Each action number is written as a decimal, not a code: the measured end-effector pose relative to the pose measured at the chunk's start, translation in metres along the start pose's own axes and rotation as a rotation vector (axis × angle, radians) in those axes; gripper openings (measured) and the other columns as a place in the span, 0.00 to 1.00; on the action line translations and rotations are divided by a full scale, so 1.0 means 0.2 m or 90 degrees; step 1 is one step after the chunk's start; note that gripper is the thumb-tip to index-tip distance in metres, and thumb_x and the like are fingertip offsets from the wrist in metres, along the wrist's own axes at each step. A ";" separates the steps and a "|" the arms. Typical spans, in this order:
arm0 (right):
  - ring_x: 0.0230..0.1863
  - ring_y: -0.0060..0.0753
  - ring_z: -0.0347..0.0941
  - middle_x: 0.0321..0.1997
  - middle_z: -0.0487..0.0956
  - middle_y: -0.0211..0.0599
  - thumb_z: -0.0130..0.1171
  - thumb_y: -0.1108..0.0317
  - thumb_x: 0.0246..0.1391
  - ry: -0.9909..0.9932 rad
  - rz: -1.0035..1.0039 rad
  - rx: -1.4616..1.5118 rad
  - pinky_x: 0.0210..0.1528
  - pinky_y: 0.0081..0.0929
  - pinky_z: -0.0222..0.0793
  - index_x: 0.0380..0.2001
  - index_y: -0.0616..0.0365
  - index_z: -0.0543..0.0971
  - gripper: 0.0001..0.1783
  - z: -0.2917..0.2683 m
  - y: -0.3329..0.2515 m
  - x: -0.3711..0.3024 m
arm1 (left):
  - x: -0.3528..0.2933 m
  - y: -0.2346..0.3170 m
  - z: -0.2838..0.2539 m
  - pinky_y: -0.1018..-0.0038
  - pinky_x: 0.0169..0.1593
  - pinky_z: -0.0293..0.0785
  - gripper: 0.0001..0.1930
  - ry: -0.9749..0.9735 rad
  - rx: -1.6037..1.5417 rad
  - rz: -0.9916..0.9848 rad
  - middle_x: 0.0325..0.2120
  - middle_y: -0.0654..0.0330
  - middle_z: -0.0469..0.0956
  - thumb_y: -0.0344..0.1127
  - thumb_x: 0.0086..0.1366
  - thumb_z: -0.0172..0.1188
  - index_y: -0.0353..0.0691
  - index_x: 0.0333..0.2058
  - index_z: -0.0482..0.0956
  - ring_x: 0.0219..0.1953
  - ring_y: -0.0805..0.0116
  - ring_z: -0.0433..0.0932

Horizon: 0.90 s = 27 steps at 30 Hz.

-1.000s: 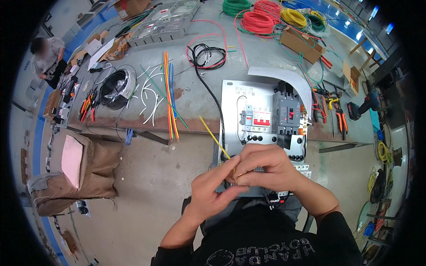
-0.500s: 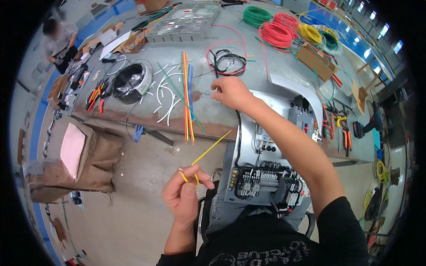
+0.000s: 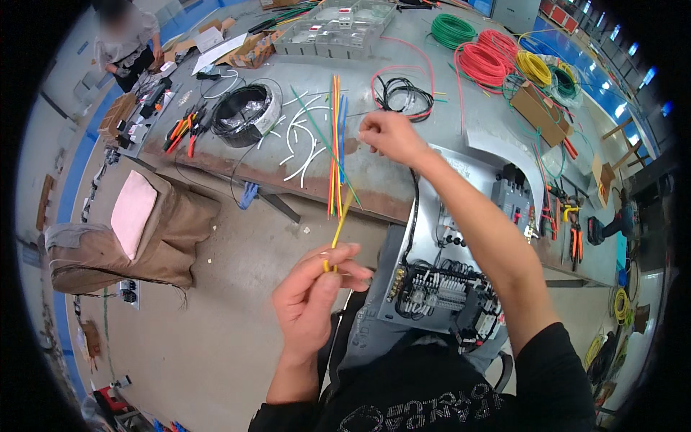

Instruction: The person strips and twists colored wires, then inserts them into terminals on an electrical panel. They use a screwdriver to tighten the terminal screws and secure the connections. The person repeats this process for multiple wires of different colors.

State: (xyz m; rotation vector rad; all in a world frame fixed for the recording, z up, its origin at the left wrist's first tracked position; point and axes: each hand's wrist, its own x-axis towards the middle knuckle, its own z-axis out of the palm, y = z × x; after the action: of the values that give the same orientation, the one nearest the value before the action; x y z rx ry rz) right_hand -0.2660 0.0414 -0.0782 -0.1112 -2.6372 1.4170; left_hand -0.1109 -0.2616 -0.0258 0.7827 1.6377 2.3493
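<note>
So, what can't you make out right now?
All in the head view:
Right hand: curled fingers hide whether it holds anything.
Yellow wire: upper tip blurred; the left hand's fingers hide part of the lower end.
Silver mounting plate: right forearm covers its middle.
Compartment tray: small contents too tiny to identify.

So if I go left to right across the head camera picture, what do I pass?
Pink cushion → black coil → left hand pinching a yellow wire → right hand → red wire coils → drill.
</note>
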 end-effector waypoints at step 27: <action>0.32 0.25 0.79 0.33 0.82 0.35 0.80 0.76 0.48 0.298 -0.044 0.152 0.34 0.24 0.75 0.42 0.64 0.87 0.18 -0.64 -0.35 -2.15 | -0.30 -0.12 1.05 0.69 0.43 0.85 0.13 -0.349 0.319 0.225 0.43 0.50 0.85 0.25 0.62 0.75 0.31 0.46 0.87 0.39 0.58 0.87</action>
State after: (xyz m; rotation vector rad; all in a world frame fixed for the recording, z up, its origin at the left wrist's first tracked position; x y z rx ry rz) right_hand 0.1785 0.0505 0.0107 -0.2826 -2.0657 1.4581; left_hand 0.0442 -0.1058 -0.0122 1.7502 1.9409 1.6494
